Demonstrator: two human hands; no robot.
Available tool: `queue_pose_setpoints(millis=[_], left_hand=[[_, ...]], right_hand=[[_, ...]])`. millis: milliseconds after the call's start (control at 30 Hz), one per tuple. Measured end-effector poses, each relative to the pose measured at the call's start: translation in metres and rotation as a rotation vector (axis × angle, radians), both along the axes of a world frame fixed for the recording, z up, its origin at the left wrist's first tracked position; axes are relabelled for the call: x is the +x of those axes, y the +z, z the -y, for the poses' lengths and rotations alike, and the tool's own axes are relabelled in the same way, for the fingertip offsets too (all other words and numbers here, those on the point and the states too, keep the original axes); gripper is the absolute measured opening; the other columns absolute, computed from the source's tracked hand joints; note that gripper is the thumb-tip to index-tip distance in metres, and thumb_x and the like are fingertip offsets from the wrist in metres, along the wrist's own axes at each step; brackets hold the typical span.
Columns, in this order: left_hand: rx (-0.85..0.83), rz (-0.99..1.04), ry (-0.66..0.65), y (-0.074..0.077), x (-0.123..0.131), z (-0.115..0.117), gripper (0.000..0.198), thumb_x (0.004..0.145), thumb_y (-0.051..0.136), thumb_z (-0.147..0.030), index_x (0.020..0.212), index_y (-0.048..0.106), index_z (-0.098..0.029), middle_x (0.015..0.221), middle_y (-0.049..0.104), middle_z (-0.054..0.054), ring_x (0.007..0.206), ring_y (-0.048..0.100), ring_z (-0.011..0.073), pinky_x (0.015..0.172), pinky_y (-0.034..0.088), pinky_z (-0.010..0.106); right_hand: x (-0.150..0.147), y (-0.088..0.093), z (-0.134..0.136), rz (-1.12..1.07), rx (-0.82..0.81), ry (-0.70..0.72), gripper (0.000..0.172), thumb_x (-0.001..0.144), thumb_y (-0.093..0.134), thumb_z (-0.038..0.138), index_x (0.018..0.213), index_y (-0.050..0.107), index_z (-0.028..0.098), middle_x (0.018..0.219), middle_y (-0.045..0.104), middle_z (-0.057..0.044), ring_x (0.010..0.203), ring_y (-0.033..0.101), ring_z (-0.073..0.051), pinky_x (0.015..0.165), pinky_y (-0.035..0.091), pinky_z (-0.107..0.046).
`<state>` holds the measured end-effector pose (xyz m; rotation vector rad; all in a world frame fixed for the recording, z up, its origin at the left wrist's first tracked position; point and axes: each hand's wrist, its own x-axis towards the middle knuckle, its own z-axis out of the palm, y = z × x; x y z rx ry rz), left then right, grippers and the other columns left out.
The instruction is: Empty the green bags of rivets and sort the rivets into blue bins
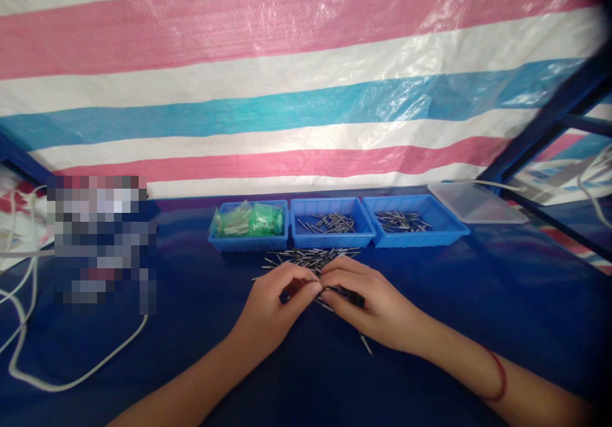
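My left hand (282, 296) and my right hand (368, 299) meet at the fingertips above a loose pile of thin metal rods (306, 259) on the blue table. The left thumb and forefinger are pinched together at the right fingertips. Curled inwards, my right hand has something dark (351, 296) beneath its fingers, too shadowed to name. What lies between the fingertips is too small to make out. A single rod (366, 343) pokes out below the right hand.
Behind the pile stand three blue trays: the left tray (248, 243) with green and clear plastic packets (265, 220), the middle tray (335, 241) and right tray (449, 226) with metal rods. A clear lid (478, 204) lies at right, a white cable (62, 387) at left.
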<state>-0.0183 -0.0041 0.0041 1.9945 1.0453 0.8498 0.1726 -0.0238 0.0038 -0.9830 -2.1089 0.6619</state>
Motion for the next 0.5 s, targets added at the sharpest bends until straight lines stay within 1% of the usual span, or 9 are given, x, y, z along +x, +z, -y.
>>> queue_pose_setpoints(millis=[200, 367, 500], left_hand=[[0.024, -0.001, 0.003, 0.0018, 0.0001, 0.0012, 0.011, 0.087, 0.057, -0.026, 0.085, 0.064, -0.018, 0.077, 0.064, 0.000, 0.069, 0.058, 0.0127, 0.063, 0.044, 0.023], [0.063, -0.001, -0.020, 0.0003, -0.0005, 0.0014, 0.010, 0.089, 0.055, -0.025, 0.091, 0.063, -0.019, 0.081, 0.063, 0.001, 0.070, 0.058, 0.0126, 0.064, 0.044, 0.023], [0.109, -0.008, -0.021, 0.0002, -0.0010, 0.0002, 0.011, 0.090, 0.053, -0.023, 0.093, 0.063, -0.019, 0.084, 0.062, 0.002, 0.073, 0.058, 0.0131, 0.067, 0.046, 0.024]], right_hand=[[-0.0029, -0.0003, 0.0001, -0.061, 0.012, -0.022, 0.012, 0.087, 0.053, 0.013, 0.089, 0.063, 0.020, 0.086, 0.063, -0.005, 0.080, 0.060, -0.016, 0.071, 0.049, -0.029], [-0.0014, -0.0018, -0.0014, -0.093, 0.066, -0.088, 0.012, 0.084, 0.055, 0.011, 0.086, 0.062, 0.020, 0.083, 0.063, -0.004, 0.078, 0.060, -0.016, 0.069, 0.049, -0.029], [0.0009, -0.0038, -0.0020, -0.121, 0.094, -0.142, 0.010, 0.084, 0.055, 0.014, 0.087, 0.061, 0.021, 0.083, 0.063, -0.004, 0.078, 0.060, -0.016, 0.069, 0.050, -0.029]])
